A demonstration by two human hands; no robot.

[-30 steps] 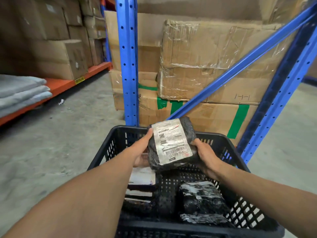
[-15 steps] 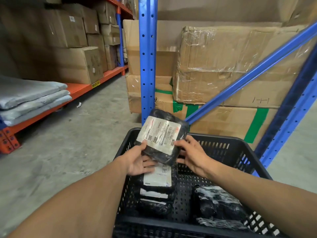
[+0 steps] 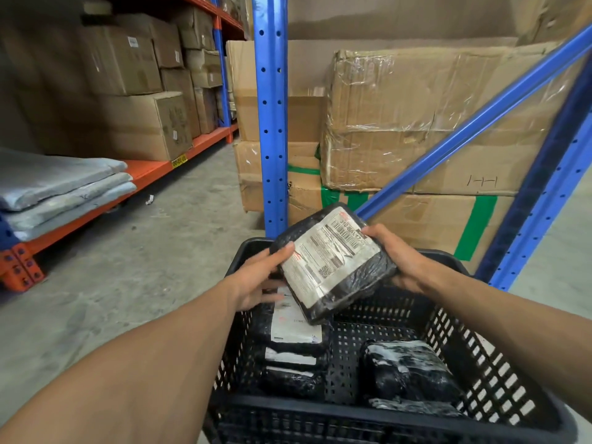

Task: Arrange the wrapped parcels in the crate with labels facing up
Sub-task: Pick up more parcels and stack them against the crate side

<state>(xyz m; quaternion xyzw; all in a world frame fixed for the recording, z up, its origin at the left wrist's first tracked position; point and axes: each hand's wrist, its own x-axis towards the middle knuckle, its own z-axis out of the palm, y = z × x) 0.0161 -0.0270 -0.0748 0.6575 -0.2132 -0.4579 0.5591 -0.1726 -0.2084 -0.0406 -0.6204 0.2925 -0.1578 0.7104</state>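
The left hand and right hand grip opposite edges of a black-wrapped parcel, held tilted above the far end of the black plastic crate, its white shipping label facing up. Below, along the crate's left side, a row of parcels lies with labels showing. On the right, another parcel shows only black wrap, so it likely needs turning. I judge the job roughly half done: the held parcel awaits placing. Cardboard boxes fill blue racking beyond.
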